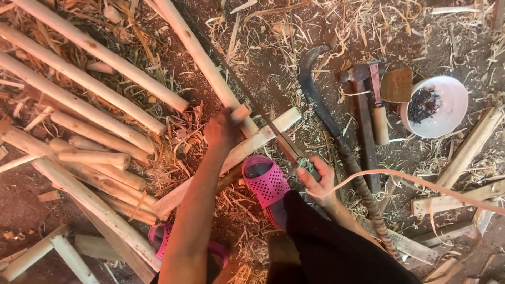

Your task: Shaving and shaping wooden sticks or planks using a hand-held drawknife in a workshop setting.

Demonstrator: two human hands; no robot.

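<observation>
Sawing a pole across a pink-sandalled foot.

The left hand (221,129) is gripping the pole (202,58) near its cut end; the right hand (314,176) is clutching the saw (265,123) crossing it. Left of the pole, peeled poles (84,110) are lying stacked; the cut looks unfinished.

The light is soft, even daylight with a warm cast and no hard glare. The pale peeled poles (89,79) are the brightest surfaces, nearly washed out to the left of the white bowl (444,113), whose rim also shines. Shadows under the poles are faint and short. The dark dirt floor (263,73) reads dim. Focus is fair mid-frame; the corners soften and bend slightly.
</observation>
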